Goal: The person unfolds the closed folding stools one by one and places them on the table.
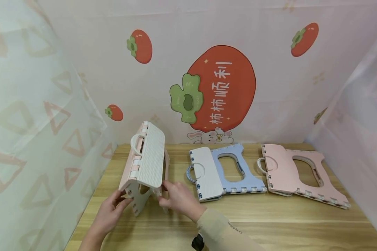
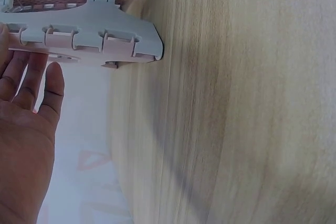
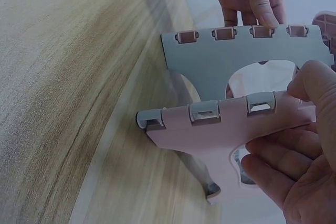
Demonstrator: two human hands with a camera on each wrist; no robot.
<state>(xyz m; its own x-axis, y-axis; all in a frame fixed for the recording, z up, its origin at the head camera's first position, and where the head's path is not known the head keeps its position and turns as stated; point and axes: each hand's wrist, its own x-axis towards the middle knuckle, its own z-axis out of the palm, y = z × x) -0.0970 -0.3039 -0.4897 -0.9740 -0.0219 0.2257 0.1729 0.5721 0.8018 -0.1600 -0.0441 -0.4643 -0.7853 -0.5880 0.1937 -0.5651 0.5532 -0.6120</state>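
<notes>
A pink and white folding stool (image 1: 153, 153) stands partly unfolded at the left of the table, its white and pink top halves peaked like a roof with a white carry handle (image 1: 135, 143) at the ridge. My left hand (image 1: 110, 211) pinches the hinged edge of its white leg panel (image 2: 100, 30), thumb on one face and fingers behind. On the other side my right hand (image 1: 181, 200) grips the pink leg panel (image 3: 210, 124), thumb over the hinged edge and fingers curled beneath. The panels stand apart, with cut-out openings showing.
A blue and white folding stool (image 1: 205, 174) lies partly folded on the wooden table (image 1: 238, 219), right of my hands. Farther right lies an all-pink folding stool (image 1: 279, 167). Printed cloth walls (image 1: 163, 87) enclose the back and both sides.
</notes>
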